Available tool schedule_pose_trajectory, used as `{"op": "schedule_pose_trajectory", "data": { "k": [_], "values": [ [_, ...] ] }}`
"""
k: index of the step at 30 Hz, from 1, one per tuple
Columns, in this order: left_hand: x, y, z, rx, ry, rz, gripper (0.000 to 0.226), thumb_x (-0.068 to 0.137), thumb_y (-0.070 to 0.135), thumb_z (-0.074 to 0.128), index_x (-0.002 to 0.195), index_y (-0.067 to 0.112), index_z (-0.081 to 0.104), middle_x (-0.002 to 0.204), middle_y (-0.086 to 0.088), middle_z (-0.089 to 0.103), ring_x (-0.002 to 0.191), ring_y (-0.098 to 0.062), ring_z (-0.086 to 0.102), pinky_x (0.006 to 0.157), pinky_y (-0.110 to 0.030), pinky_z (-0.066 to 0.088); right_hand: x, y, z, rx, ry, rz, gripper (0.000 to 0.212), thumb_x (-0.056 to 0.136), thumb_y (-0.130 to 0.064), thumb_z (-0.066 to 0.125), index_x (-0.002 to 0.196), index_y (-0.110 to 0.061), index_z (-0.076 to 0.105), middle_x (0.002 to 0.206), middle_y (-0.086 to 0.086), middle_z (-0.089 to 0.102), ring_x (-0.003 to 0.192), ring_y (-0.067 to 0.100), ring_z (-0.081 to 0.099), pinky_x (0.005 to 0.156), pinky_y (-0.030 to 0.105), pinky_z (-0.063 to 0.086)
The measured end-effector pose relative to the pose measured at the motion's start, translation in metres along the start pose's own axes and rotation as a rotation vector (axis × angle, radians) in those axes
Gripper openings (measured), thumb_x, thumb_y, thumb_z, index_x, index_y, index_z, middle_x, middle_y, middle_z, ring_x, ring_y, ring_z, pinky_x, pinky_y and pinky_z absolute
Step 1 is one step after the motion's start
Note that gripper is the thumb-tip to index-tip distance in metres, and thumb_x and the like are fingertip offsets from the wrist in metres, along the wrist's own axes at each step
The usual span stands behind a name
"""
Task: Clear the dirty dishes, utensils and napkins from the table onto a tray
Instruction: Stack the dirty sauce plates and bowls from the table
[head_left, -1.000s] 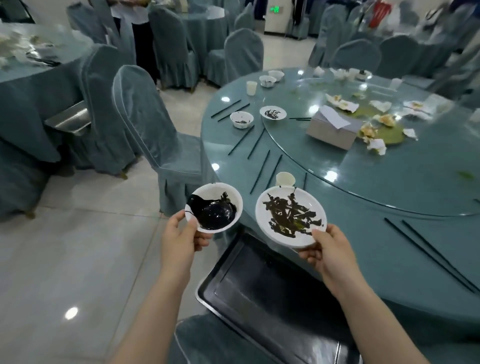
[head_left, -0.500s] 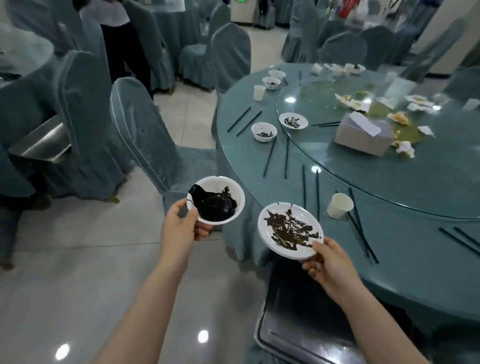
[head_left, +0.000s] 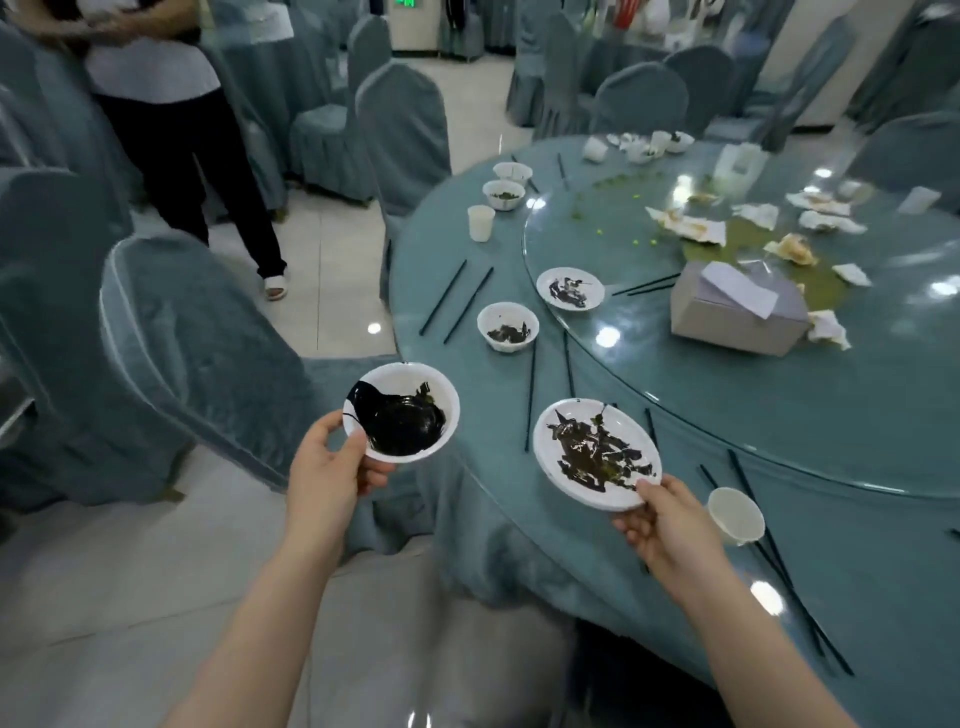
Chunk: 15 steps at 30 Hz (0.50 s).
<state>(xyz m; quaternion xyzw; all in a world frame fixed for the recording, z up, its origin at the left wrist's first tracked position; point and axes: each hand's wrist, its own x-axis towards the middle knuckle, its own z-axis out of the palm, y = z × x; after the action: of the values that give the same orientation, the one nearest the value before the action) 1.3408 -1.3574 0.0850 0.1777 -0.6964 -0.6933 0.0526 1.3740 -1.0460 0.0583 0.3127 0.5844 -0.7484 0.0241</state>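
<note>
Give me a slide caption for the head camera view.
Left hand holds a sauce-smeared bowl, right hand a dirty plate, beside the round table.

You see dim, cool indoor light | ceiling lamps glare off the glass turntable and floor | edges bend, slightly soft.

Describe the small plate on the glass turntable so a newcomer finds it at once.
Find the round table and its glass turntable. On the turntable's near-left edge sits a small white plate with dark smears. The nearby bowl sits off the glass.
</note>
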Motion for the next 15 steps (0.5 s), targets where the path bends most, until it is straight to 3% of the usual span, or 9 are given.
{"op": "schedule_pose_trajectory", "data": {
  "k": [9, 12, 15],
  "values": [
    [0.138, 0.011, 0.073, 0.091, -0.211, -0.044, 0.025, 0.098, 0.019, 0.048, 0.123, 0.018, 0.051, 0.062, -0.006, 0.068, 0.047, -0.01, 0.057, 0.054, -0.026, 0.047, 0.084, -0.027, 0.036, 0.063, 0.179, 0.0, 0.013, 0.099, -0.01, 0.042, 0.095, -0.019, 0.051, 0.056, 0.003, 0.067, 0.04, 0.013, 0.058, 0.036, 0.018, 0.042],
    [0.183, 0.013, 0.099, 0.114, -0.315, -0.066, 0.025, 0.098, 0.02, 0.047, 0.122, 0.018, 0.049, 0.06, -0.005, 0.068, 0.046, -0.009, 0.057, 0.05, -0.02, 0.046, 0.1, -0.033, 0.051, 0.076, 0.256, -0.023, 0.01, 0.099, -0.01, 0.042, 0.103, -0.014, 0.05, 0.055, 0.005, 0.066, 0.04, 0.013, 0.058, 0.037, 0.019, 0.041],
    [0.222, 0.012, 0.121, 0.142, -0.415, -0.055, 0.022, 0.097, 0.021, 0.048, 0.12, 0.021, 0.05, 0.057, -0.001, 0.069, 0.048, -0.008, 0.059, 0.056, -0.024, 0.048, 0.115, -0.034, 0.069, 0.129, 0.321, -0.035, 0.016, 0.098, -0.01, 0.043, 0.114, -0.011, 0.048, 0.06, 0.009, 0.065, 0.04, 0.013, 0.058, 0.037, 0.019, 0.042]
  ]
}}
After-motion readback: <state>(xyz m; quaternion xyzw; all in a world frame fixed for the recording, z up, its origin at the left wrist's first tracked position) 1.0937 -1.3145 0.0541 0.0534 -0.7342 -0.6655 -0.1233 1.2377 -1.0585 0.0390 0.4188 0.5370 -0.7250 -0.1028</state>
